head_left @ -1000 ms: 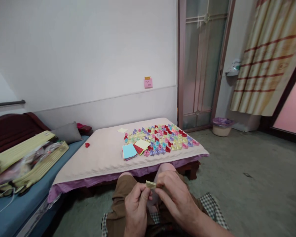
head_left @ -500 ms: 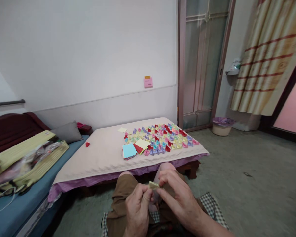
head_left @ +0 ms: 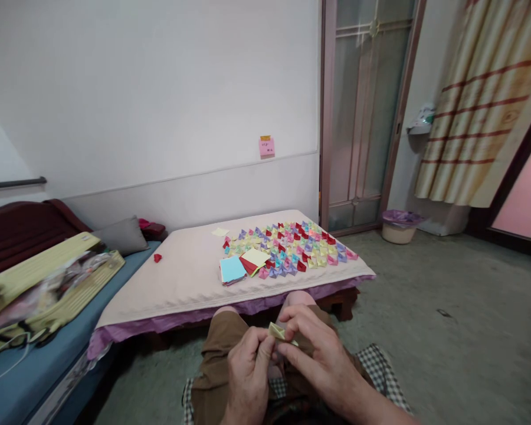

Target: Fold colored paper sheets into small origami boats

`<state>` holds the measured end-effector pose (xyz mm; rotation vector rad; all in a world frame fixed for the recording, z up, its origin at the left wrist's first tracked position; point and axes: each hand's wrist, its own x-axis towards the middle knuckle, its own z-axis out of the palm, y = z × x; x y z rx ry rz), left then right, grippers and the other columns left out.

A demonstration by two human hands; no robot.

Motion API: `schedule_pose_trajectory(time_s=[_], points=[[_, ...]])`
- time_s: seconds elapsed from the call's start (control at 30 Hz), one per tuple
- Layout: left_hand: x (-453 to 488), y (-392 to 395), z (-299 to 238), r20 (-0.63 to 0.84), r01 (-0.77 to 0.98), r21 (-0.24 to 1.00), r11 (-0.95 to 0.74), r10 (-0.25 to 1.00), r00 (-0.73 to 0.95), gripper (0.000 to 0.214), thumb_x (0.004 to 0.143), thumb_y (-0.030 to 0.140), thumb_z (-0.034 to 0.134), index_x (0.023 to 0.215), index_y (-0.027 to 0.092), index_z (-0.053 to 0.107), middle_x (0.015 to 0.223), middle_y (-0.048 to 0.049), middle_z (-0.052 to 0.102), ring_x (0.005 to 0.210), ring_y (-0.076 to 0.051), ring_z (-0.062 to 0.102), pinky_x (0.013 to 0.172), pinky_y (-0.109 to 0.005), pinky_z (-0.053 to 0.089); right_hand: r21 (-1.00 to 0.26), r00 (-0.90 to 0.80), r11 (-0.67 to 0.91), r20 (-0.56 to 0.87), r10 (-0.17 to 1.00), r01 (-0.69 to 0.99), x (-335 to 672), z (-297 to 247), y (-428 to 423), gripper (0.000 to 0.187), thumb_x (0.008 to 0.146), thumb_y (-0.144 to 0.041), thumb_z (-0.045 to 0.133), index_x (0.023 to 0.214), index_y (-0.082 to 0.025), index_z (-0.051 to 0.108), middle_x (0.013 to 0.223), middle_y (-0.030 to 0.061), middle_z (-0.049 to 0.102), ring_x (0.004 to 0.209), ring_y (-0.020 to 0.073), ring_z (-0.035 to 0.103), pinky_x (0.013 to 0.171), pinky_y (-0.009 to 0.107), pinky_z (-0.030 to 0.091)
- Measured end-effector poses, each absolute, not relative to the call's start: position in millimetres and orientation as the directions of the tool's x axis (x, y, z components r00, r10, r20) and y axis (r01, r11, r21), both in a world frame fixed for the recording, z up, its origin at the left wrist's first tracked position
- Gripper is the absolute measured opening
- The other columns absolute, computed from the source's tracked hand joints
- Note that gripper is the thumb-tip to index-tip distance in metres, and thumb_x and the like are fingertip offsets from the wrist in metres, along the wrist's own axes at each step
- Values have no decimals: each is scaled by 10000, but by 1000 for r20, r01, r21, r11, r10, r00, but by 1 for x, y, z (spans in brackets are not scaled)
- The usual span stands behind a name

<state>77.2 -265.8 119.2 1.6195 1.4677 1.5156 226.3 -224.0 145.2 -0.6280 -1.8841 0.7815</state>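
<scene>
Above my lap, a small pale yellow folded paper (head_left: 276,332) is held between both hands. My left hand (head_left: 249,369) pinches its left end between thumb and fingers. On the other side, my right hand (head_left: 314,348) grips it with thumb and fingertips, and a yellow corner sticks out beside the fingers. Part of the paper is hidden by the fingers. Beyond my knees, many folded paper pieces (head_left: 287,245) in several colours stand in rows on a cloth-covered table (head_left: 177,277). A stack of blue-topped paper squares (head_left: 232,269) lies near them, beside yellow and red sheets (head_left: 255,257).
A lone red paper piece (head_left: 157,258) sits at the table's left. An open yellow suitcase (head_left: 62,295) rests on the blue-covered seat (head_left: 71,336). A bin with a purple liner (head_left: 398,227) stands by the glass door (head_left: 363,130). A pink note (head_left: 266,147) hangs on the wall.
The yellow paper has opened slightly and tilted between my fingers, and more of it shows. My right fingers have shifted a little; the table's contents are unchanged.
</scene>
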Motion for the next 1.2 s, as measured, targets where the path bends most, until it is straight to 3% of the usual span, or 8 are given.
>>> schedule_pose_trajectory(time_s=[0.33, 0.57, 0.7, 0.83, 1.03, 1.2], points=[[75, -263, 117, 379, 329, 888, -322, 917, -124, 284, 877, 322, 518, 656, 172, 613, 596, -9, 561, 575, -135, 514, 573, -210, 372, -882, -372, 471, 446, 814, -26, 224, 141, -211, 93, 715, -236, 682, 701, -191, 602, 949, 61, 629, 922, 227, 573, 808, 319, 438], [76, -263, 119, 326, 288, 917, -277, 935, -140, 341, 866, 386, 530, 626, 159, 613, 577, -17, 574, 574, -139, 524, 574, -216, 377, -884, -386, 467, 435, 813, -13, 229, 139, -215, 186, 837, -318, 575, 712, -198, 643, 1023, 79, 615, 978, 233, 558, 859, 337, 410], [74, -256, 118, 198, 9, 980, -199, 973, -118, 357, 879, 419, 502, 716, 143, 658, 590, -15, 586, 558, -125, 506, 555, -215, 381, -961, -465, 229, 275, 841, -153, 228, 130, -208, 192, 787, -317, 647, 657, -176, 642, 1109, 86, 590, 1030, 248, 552, 850, 336, 426], [75, -252, 116, 83, -305, 948, -95, 995, -52, 227, 807, 335, 639, 932, 149, 680, 713, -10, 601, 589, -98, 478, 536, -192, 362, -951, -545, -49, 132, 828, -305, 221, 120, -206, 167, 707, -300, 729, 633, -161, 671, 1132, 86, 575, 1068, 266, 541, 848, 341, 422], [74, -253, 116, 21, -500, 866, -7, 1000, 21, 112, 756, 218, 702, 763, 116, 654, 675, -6, 574, 564, -62, 460, 549, -170, 366, -887, -607, -257, 33, 794, -384, 218, 115, -203, 127, 666, -235, 739, 596, -144, 686, 1112, 101, 588, 1044, 267, 543, 816, 341, 436], [74, -252, 114, -41, -637, 769, 51, 999, 31, 109, 741, 177, 706, 792, 110, 637, 707, -5, 568, 509, -31, 436, 480, -136, 346, -813, -635, -383, -22, 772, -437, 218, 110, -199, 59, 687, -186, 678, 651, -139, 680, 992, 88, 654, 870, 203, 594, 779, 310, 456]])
